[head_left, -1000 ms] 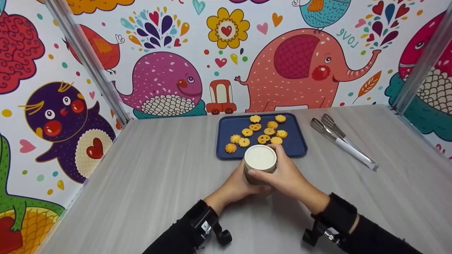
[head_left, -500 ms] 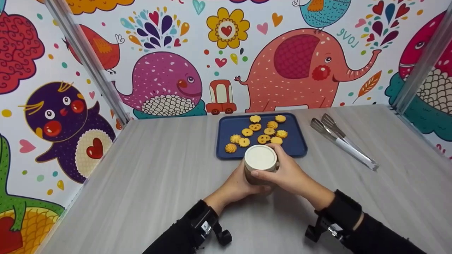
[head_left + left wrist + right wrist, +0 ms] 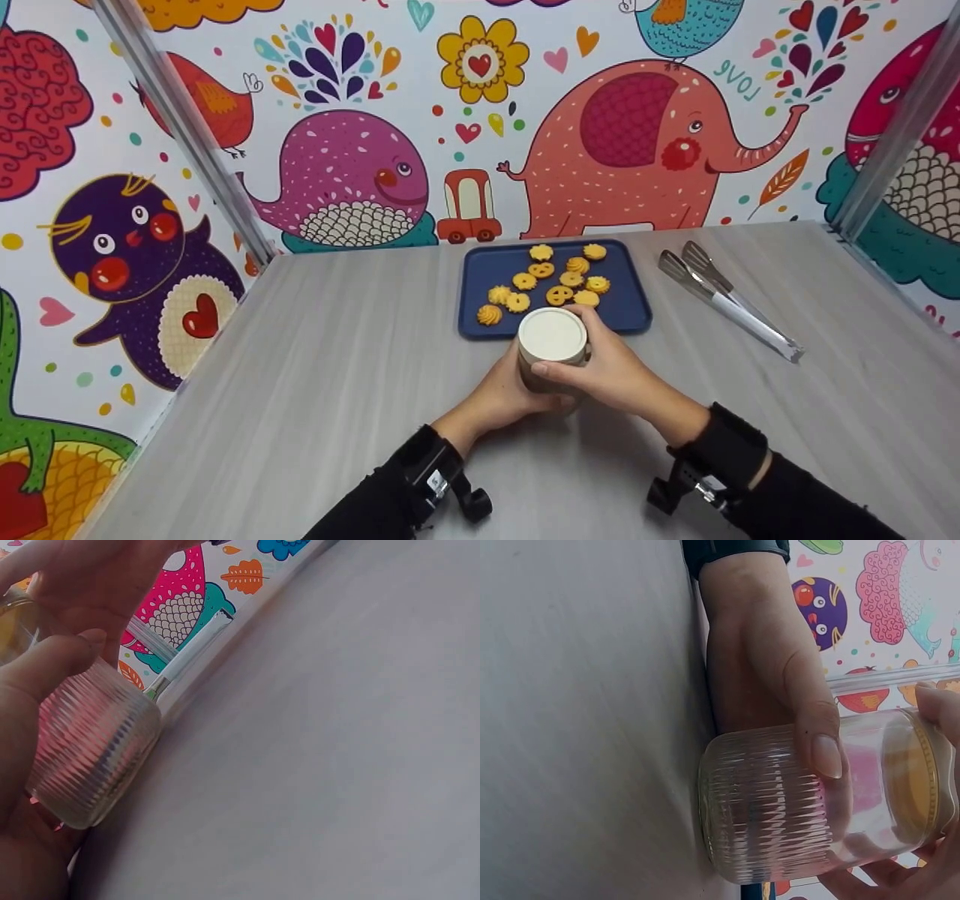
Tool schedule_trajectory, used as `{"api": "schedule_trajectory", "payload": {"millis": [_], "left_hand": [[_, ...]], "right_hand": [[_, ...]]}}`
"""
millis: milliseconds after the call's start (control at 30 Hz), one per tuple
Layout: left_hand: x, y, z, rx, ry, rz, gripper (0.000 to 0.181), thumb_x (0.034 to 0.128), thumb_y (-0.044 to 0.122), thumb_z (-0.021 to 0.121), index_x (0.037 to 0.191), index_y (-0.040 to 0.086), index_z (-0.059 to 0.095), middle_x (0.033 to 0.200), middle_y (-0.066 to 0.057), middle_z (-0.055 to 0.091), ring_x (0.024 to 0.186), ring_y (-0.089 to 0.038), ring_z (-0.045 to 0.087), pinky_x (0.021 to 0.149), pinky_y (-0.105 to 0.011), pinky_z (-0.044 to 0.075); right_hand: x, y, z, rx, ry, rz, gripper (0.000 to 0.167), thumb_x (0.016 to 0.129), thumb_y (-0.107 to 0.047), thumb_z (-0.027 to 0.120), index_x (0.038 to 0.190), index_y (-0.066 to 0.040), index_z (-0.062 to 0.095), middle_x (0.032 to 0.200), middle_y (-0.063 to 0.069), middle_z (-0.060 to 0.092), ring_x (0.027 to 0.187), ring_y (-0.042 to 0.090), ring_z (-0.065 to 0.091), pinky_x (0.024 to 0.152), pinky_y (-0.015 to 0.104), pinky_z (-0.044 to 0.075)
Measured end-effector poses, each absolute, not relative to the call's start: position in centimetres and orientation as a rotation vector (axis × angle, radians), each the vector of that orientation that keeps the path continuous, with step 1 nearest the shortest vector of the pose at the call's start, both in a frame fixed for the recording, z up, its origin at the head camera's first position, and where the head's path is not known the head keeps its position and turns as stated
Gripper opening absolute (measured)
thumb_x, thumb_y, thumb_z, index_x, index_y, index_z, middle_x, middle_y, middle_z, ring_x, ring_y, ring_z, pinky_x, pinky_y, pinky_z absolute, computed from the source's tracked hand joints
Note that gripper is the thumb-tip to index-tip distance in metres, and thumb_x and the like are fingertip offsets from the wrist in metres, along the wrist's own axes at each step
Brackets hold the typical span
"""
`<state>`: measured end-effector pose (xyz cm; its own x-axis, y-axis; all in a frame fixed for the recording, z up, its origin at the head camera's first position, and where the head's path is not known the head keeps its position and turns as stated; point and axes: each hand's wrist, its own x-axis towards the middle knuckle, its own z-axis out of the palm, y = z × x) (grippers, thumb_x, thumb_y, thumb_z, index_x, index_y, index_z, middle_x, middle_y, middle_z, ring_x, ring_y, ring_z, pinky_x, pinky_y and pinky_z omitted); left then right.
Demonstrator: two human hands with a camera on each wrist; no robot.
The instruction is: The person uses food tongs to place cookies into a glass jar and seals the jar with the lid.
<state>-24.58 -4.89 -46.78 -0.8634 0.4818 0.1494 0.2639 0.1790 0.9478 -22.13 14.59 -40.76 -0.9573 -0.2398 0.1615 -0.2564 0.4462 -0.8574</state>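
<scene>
A clear ribbed glass jar [image 3: 757, 802] with an off-white round lid [image 3: 553, 335] stands upright between both hands, in front of the tray. My left hand [image 3: 499, 390] wraps around the ribbed lower body, its thumb lying across the glass in the right wrist view. Higher up, my right hand [image 3: 615, 371] holds the jar at its lid end, thumb at the near side and fingers at the far side. The glass looks see-through, with no contents visible. The jar's base appears at or very near the tabletop; contact is hard to tell.
Behind the jar lies a dark blue tray [image 3: 630, 315] bearing several cookies [image 3: 559, 295] of different shapes. Metal tongs [image 3: 727, 304] rest on the table [image 3: 337, 360] to the tray's right. Printed cartoon panels [image 3: 352, 172] with metal corner posts [image 3: 187, 127] bound the table.
My right hand and wrist have turned slightly to the right, the thumb sliding a little along the lid's edge. My left hand and the jar stay in place.
</scene>
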Motion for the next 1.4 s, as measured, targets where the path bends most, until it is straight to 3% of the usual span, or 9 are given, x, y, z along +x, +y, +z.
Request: {"api": "schedule_trajectory", "payload": {"millis": [533,800,1400], "left_hand": [[-24.7,-4.8,-46.8,0.736,2.265,1.755,0.113,0.0770,0.027,0.097,0.166,0.020,0.027,0.159,0.001,0.047,0.145,-0.014,0.046,0.123,-0.040,0.034],[-24.6,-4.8,-46.8,0.736,2.247,1.772,0.113,0.0771,0.026,0.097,0.166,0.020,0.027,0.160,0.001,0.047,0.146,-0.014,0.045,0.123,-0.040,0.033],[-24.4,-4.8,-46.7,0.725,2.248,1.784,0.112,0.0765,0.023,0.096,0.165,0.019,0.028,0.160,-0.001,0.047,0.146,-0.015,0.045,0.123,-0.039,0.033]], "right_hand": [[-21.6,13.4,-41.2,0.328,-2.586,1.586,0.094,0.082,-0.040,0.094,0.149,-0.005,0.039,0.145,0.020,0.058,0.134,0.035,0.057,0.114,0.058,0.041],[-21.6,13.6,-41.1,0.359,-2.603,1.563,0.092,0.080,-0.040,0.095,0.147,-0.008,0.041,0.143,0.017,0.060,0.132,0.033,0.059,0.113,0.057,0.043],[-22.2,14.6,-40.7,0.497,-2.632,1.602,0.087,0.084,-0.037,0.093,0.148,-0.005,0.044,0.143,0.016,0.060,0.134,0.033,0.057,0.114,0.060,0.043]]}}
